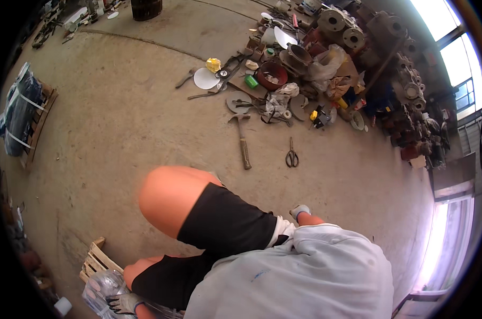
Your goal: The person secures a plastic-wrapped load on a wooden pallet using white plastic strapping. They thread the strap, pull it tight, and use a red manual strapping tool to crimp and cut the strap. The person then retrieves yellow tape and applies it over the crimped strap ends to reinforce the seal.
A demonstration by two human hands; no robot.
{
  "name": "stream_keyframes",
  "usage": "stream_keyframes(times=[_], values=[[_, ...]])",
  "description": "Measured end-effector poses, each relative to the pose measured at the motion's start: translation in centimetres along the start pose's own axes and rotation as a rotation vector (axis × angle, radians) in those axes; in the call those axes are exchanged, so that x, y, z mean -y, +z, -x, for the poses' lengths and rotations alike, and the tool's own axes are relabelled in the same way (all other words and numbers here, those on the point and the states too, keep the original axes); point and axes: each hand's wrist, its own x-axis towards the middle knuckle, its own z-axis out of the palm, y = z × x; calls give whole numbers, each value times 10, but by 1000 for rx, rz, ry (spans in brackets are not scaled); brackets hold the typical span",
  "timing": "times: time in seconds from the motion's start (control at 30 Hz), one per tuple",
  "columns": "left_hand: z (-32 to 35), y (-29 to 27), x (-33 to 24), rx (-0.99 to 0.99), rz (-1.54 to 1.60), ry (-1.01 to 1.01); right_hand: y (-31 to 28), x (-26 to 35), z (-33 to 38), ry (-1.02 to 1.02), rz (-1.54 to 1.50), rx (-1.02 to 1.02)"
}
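Note:
I look down on my own bent knees, black shorts and pale grey shirt. My left hand (123,303), in a grey glove with dark fingers, rests at the lower left on a crumpled clear plastic wrap (100,287), fingers spread. The wrap lies on a small wooden pallet (96,259). My right hand (299,211), in a grey glove, shows only partly behind my right thigh, low near the concrete floor. Its fingers are hidden, and nothing is visible in it.
A hammer (243,143) and scissors (292,157) lie on the concrete ahead. Beyond them are a white disc (205,78), a red bowl (271,75), and a pile of rusty flanges and valves (358,37). A wrapped pallet load (20,111) stands at the left.

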Motion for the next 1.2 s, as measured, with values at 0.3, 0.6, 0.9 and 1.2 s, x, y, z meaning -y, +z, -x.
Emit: stream_keyframes(times=[0.3,0.6,0.9,1.2], values=[[-67,102,-21,-151,-88,-29,-206,206,-124,-272,-632,-554],[-95,29,17,-105,329,474,-268,423,-156,-425,-239,-354],[-45,34,41,79,635,66,-303,463,-124,-530,-59,-378],[-43,40,61,103,774,163,-462,491,-25,-1309,-854,69]])
